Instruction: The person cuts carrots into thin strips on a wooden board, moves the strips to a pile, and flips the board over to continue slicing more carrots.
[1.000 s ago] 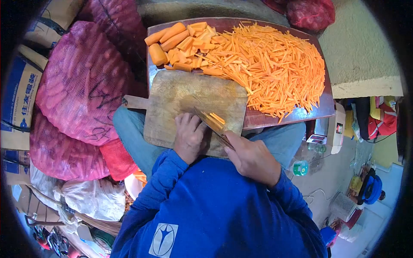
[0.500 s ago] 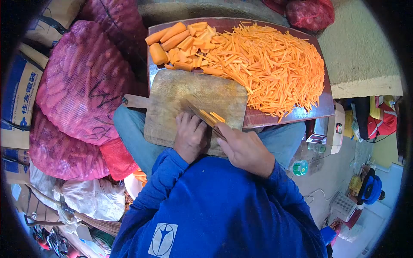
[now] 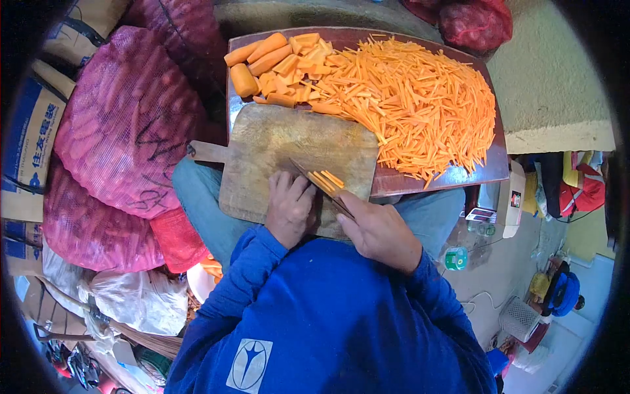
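Note:
A wooden cutting board [image 3: 262, 141] lies across my lap, its handle pointing left. My right hand [image 3: 384, 230] grips a knife [image 3: 303, 172], blade pointing up and left over the board. Several cut carrot sticks [image 3: 327, 179] lie along the right side of the blade. My left hand [image 3: 289, 203] rests on the board just left of the knife, fingers curled down; whatever is under the fingertips is hidden. Past the board, a large pile of carrot sticks [image 3: 426, 98] covers much of a dark red table [image 3: 495, 174]. Carrot slices [image 3: 289, 82] and whole peeled carrots [image 3: 268, 47] sit at its left.
Pink mesh sacks of carrots [image 3: 131, 125] are stacked at my left, beside cardboard boxes [image 3: 36, 151]. A white plastic bag [image 3: 141, 299] lies below them. On the floor at right stand a green container [image 3: 455, 258] and a grey basket [image 3: 522, 318].
The knife has shifted very slightly, and the carrot sticks by the blade lie a little differently. My left hand stays nearly in place.

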Demonstrator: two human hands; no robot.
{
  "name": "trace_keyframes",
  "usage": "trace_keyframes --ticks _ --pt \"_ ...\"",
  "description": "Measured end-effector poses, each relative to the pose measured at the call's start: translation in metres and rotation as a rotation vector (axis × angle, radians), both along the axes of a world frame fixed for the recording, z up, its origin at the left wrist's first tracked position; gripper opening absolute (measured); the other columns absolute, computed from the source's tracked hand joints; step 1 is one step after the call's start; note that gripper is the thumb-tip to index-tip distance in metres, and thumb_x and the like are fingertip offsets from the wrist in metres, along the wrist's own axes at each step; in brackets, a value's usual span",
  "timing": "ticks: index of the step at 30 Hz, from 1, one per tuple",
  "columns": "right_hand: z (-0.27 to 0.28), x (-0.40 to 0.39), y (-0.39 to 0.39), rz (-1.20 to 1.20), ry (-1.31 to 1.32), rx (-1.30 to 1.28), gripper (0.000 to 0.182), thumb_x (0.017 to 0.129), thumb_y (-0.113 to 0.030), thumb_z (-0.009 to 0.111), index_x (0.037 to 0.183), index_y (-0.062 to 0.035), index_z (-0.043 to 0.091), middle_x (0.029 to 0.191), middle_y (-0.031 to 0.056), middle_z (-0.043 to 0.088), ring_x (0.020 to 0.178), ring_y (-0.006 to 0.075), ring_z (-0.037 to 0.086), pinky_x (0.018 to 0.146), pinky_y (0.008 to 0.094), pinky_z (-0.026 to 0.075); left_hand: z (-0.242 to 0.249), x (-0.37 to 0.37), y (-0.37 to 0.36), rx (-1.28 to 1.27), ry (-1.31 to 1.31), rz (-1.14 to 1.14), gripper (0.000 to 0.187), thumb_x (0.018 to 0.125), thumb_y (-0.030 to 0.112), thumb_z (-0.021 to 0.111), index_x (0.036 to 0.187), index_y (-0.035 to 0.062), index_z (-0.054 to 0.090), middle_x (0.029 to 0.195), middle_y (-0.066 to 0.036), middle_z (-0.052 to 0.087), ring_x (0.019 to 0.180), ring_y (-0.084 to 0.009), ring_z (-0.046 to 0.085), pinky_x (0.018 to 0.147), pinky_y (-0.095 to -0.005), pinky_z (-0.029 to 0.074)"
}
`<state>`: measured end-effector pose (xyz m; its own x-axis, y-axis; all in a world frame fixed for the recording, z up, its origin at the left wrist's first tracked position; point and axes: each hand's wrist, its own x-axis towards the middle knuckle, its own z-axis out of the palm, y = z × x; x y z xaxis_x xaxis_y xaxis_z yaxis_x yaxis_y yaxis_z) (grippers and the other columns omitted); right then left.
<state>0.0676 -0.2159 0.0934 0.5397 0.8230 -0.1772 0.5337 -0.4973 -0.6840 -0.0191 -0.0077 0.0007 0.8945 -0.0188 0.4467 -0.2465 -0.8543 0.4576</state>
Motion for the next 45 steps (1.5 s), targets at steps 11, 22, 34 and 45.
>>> trace_keyframes --ticks 11,22,34,45 --pt "-0.005 -0.002 -0.002 0.032 -0.023 -0.012 0.043 0.106 -0.024 0.062 0.138 0.0012 0.049 0.092 0.0291 0.073 0.085 0.0496 0.072 0.072 0.0597 0.056 -0.002 0.002 0.0 0.0 -0.003 -0.001 0.038 0.068 0.008 0.076 0.105 0.0004 0.074 0.104 -0.013 0.064 0.101 -0.0363 0.058 0.097 -0.0533 0.045" --pt "-0.019 -0.004 0.002 0.046 -0.088 0.069 0.032 0.107 -0.024 0.062 0.124 0.001 0.052 0.086 0.0285 0.072 0.081 0.0498 0.072 0.07 0.0611 0.056 -0.001 0.002 -0.006 -0.014 -0.062 0.043 0.032 0.072 0.009 0.077 0.103 0.0022 0.073 0.106 -0.013 0.065 0.102 -0.0365 0.059 0.096 -0.0523 0.046" --pt "-0.003 0.005 -0.012 -0.213 0.181 0.261 0.024 0.107 -0.02 0.061 0.119 0.0011 0.064 0.083 0.0268 0.064 0.079 0.0495 0.064 0.07 0.0495 0.052 -0.006 0.002 -0.004 -0.024 -0.049 0.06 0.021 0.08 0.006 0.078 0.1 0.0023 0.074 0.101 -0.012 0.066 0.099 -0.0353 0.06 0.094 -0.0491 0.045" --pt "-0.017 0.015 -0.035 -0.02 0.208 0.124 0.034 0.106 -0.028 0.064 0.129 -0.003 0.065 0.095 0.0317 0.071 0.091 0.0527 0.07 0.075 0.058 0.055 0.008 -0.004 0.011 -0.386 -0.088 0.277 0.008 0.082 -0.003 0.078 0.088 0.0005 0.075 0.088 -0.013 0.069 0.083 -0.0332 0.063 0.077 -0.0431 0.051"
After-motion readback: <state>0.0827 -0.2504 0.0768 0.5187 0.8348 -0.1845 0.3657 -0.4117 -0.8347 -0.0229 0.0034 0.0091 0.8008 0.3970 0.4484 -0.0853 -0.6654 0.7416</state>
